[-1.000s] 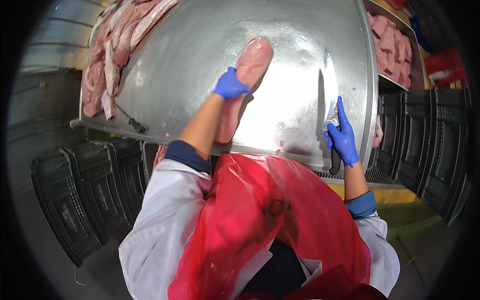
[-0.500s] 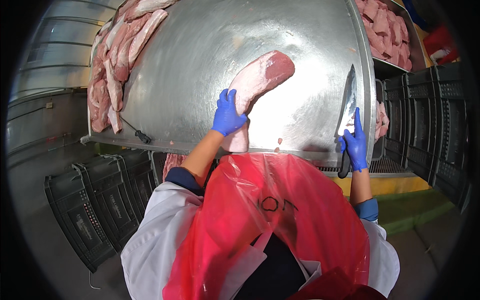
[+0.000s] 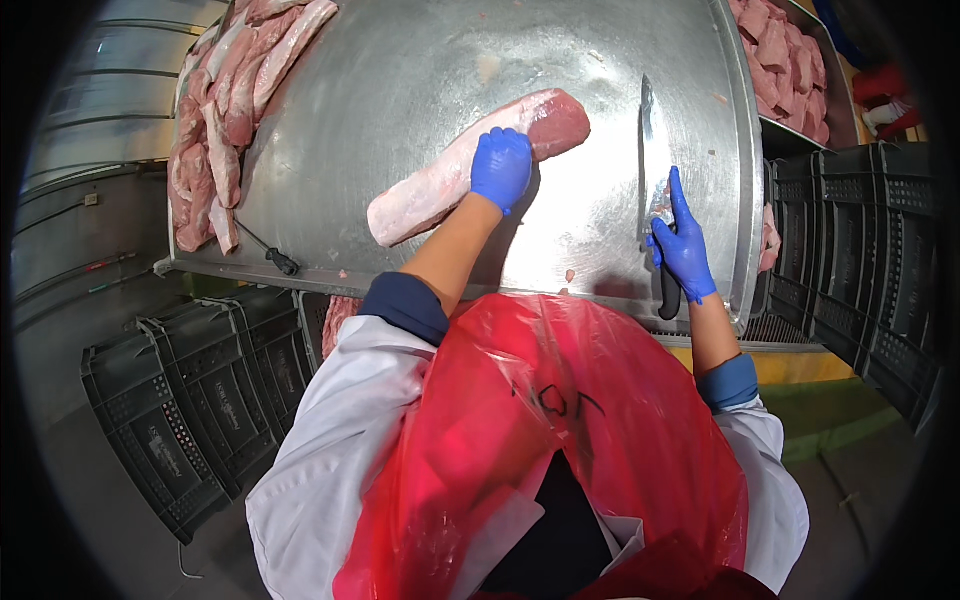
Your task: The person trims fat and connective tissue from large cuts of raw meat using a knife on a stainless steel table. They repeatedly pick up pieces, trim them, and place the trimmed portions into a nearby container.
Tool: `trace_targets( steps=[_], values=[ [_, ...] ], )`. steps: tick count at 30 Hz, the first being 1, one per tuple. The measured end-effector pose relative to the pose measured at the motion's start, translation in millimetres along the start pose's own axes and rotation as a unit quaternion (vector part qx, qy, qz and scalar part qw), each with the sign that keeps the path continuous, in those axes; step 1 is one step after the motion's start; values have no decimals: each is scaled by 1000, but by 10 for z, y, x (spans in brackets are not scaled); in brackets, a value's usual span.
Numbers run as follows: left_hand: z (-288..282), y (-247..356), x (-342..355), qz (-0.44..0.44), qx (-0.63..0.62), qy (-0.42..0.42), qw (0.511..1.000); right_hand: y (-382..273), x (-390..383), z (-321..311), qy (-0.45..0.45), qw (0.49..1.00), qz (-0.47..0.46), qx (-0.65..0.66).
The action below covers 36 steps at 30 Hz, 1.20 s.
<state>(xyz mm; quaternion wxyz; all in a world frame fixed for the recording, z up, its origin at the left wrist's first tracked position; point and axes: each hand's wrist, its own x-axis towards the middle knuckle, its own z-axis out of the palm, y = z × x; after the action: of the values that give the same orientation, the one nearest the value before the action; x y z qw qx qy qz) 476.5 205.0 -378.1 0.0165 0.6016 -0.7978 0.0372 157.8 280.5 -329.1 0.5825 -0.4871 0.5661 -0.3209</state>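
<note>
A long pale pork loin (image 3: 425,195) lies aslant on the metal table, its red end (image 3: 563,122) at the far right. My left hand (image 3: 502,172), in a blue glove, grips the loin from above, near that red end, with fingers curled over it. In my right hand (image 3: 686,262), also gloved in blue, is a long knife (image 3: 654,145) with a black handle. The blade points away from me, apart from the meat, and my index finger stretches forward beside it.
Several long meat pieces (image 3: 232,105) are heaped at the table's far left, beside a thin black-handled tool (image 3: 283,262). A tray of cut meat blocks (image 3: 785,65) stands at the far right. Black crates (image 3: 200,400) flank the table (image 3: 350,130). A small scrap (image 3: 570,276) lies near the front edge.
The loin has turned, its near end swinging left and away from the table's front edge. My left hand has shifted right and farther along it. My right hand and the knife have moved left and forward.
</note>
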Motion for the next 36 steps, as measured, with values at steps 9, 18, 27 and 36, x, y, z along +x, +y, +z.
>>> trace_targets(
  steps=[9,18,27,36],
  values=[
    [-250,-577,224,-209,-357,-20,910,-219,893,1057,-95,989,-101,-46],
    [-605,-660,256,-280,-439,-85,850,-258,473,1233,-219,971,-22,-92],
    [-659,-753,240,-308,-523,-52,793,-440,815,1646,-250,968,-5,-26],
    [-469,-582,155,-353,-703,86,611,-493,1168,1928,-216,972,-16,-89]
  ],
)
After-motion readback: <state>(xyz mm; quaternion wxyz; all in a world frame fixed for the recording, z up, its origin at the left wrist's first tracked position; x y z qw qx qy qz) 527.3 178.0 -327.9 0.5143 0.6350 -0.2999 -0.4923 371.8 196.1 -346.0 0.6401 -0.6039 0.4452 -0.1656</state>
